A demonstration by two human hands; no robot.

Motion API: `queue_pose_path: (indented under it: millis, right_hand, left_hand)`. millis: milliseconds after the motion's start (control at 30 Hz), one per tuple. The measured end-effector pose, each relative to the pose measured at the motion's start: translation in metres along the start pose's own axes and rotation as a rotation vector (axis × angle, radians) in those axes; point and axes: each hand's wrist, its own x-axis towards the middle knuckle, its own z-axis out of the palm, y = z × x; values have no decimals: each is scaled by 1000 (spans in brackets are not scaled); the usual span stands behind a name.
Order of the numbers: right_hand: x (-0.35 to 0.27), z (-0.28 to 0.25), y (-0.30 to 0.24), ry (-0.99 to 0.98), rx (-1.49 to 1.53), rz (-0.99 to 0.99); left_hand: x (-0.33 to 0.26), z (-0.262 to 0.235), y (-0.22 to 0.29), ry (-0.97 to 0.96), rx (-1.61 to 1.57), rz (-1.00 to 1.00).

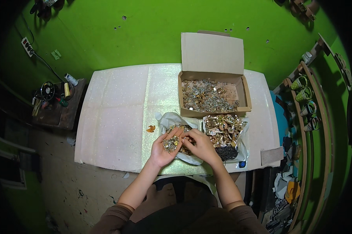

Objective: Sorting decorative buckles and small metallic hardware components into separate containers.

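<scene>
My left hand [160,155] is turned palm up and cupped under a heap of small shiny metal fittings [170,144], some silver and some gold-toned. My right hand [201,146] has its fingertips pinched together beside the left fingers; what they hold, if anything, is too small to make out. Beneath both hands lies a pale plastic bag [169,117] with more metal fittings in it, partly covered by the hands. Just right of it, another plastic-lined tray [244,142] holds gold-toned and brown fittings [223,128] with a black beaded-looking bundle [226,153] at its near end.
Behind the hands stands an open cardboard box [213,114] with many silvery fittings in it. An orange-brown scrap [151,128] lies left on the glittery white table [113,117]. A grey card [272,156] and small dark blue object [242,164] lie right. Sandals [304,94] hang on a rack.
</scene>
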Motion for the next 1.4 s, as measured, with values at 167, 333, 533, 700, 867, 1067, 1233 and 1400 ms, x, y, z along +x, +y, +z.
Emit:
queue_pose_path:
  millis: [167,333,533,700,867,1067,1233,1400]
  right_hand:
    - [6,8,2,8,-214,-81]
    - [8,12,5,-38,-252,-89]
    - [12,14,-1,-86,-232,-77]
    - [13,16,-2,-31,-222,-148]
    - [16,18,-2,-128,-139,-127]
    - [13,19,2,-66,-255,-158]
    - [11,16,1,-142,-257,-108]
    - [9,18,2,-127,-295,-108]
  left_hand:
    - [0,-8,-1,12,99,-38]
    - [-1,-8,0,35,122,-45]
    - [0,-14,1,-27,105,-51]
    - [0,-5,-3,126,162,-6]
    - [0,-8,-2,150,105,-12]
    - [2,-14,-1,128,75,-32]
    - [2,-19,-3,160,80,-12]
    - [1,-11,-7,203,72,-3]
